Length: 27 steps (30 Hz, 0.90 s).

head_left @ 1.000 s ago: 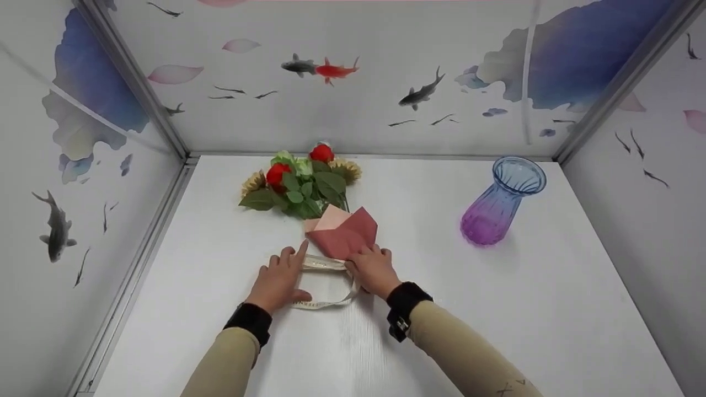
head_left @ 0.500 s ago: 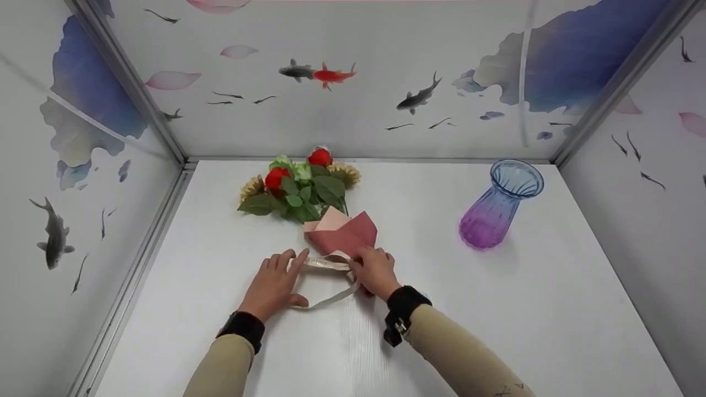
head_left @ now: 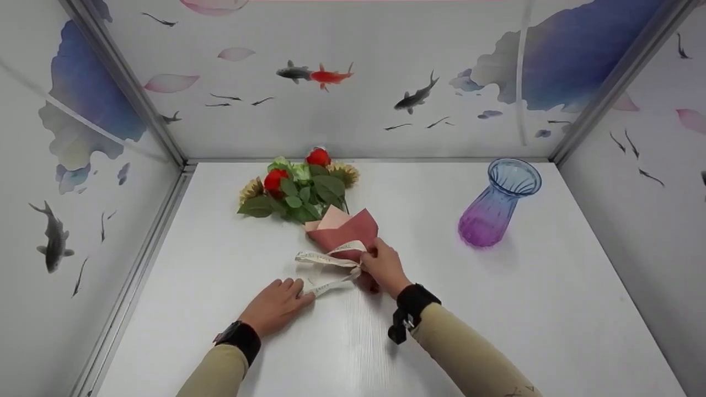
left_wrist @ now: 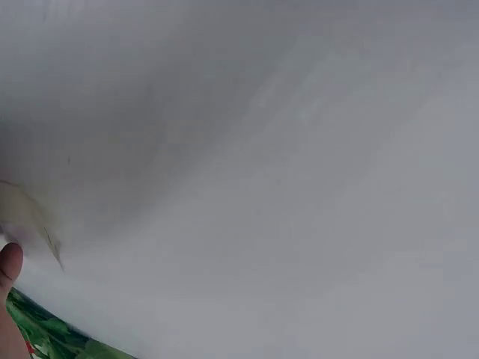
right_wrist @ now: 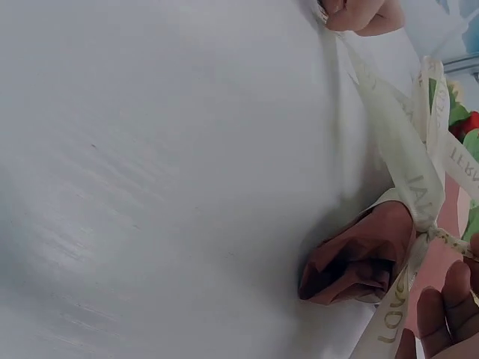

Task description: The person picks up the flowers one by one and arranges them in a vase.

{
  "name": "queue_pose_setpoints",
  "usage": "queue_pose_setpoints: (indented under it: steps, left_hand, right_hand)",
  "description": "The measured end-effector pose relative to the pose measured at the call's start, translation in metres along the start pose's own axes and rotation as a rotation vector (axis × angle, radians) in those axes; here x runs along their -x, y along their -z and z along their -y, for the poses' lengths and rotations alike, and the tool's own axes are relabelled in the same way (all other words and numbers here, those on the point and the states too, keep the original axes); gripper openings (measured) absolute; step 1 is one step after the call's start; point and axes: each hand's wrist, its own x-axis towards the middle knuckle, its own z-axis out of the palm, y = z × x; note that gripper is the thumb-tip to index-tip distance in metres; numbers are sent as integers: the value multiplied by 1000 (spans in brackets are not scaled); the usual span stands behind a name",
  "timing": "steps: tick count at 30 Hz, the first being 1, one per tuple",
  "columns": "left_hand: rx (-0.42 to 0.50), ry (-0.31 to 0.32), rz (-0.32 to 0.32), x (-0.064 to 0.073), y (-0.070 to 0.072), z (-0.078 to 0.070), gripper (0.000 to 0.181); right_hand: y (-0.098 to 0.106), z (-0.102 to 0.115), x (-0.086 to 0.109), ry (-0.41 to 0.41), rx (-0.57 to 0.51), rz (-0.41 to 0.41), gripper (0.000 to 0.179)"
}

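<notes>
A cream printed ribbon (head_left: 325, 259) is knotted around the narrow lower part of a pink paper wrap (head_left: 353, 229). My left hand (head_left: 278, 306) pinches one ribbon tail on the table, below and left of the knot. At the wrap's right side, my right hand (head_left: 387, 267) pinches another stretch of ribbon by the knot. In the right wrist view, lettering shows on the ribbon (right_wrist: 408, 168), and the wrap's gathered dark end (right_wrist: 359, 250) sticks out below the knot. The left wrist view catches only a fingertip (left_wrist: 10, 262) and a faint ribbon piece.
Red roses, sunflowers and green leaves (head_left: 298, 190) lie just beyond the wrap. A blue-to-purple glass vase (head_left: 496, 204) stands at the right rear. White panels with painted fish (head_left: 416, 96) enclose the white table (head_left: 551, 309) at the back and sides.
My left hand has left the ribbon loop and moved down, now pulling a tail toward the lower left. The right hand has shifted slightly right, and a ribbon loop now lies across the wrap.
</notes>
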Motion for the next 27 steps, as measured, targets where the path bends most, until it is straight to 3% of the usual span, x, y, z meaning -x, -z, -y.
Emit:
queue_pose_setpoints:
  steps: [2, 7, 11, 13, 20, 23, 27]
  left_hand:
    - [0, -29, 24, -2, -1, -2, 20]
    - [-19, -106, 50, -6, -2, -3, 53]
    - [-7, -106, 82, -5, -2, -2, 65]
    - [-10, -85, 104, -4, -1, -1, 62]
    - [-6, -62, 34, -3, 3, 4, 46]
    - [16, -46, 26, -5, 3, 5, 38]
    - [37, -35, -38, -11, 3, 5, 27]
  right_hand:
    - [1, -1, 0, -17, -58, 8, 6]
    - [2, 0, 0, -60, -299, 53, 7]
    - [2, 2, 2, -92, -431, 82, 6]
    - [3, 3, 1, -101, -441, 84, 6]
    - [8, 3, 1, -94, -471, 103, 12]
    - [12, 3, 0, -95, -427, 94, 23]
    - [20, -1, -1, -79, -377, 60, 23]
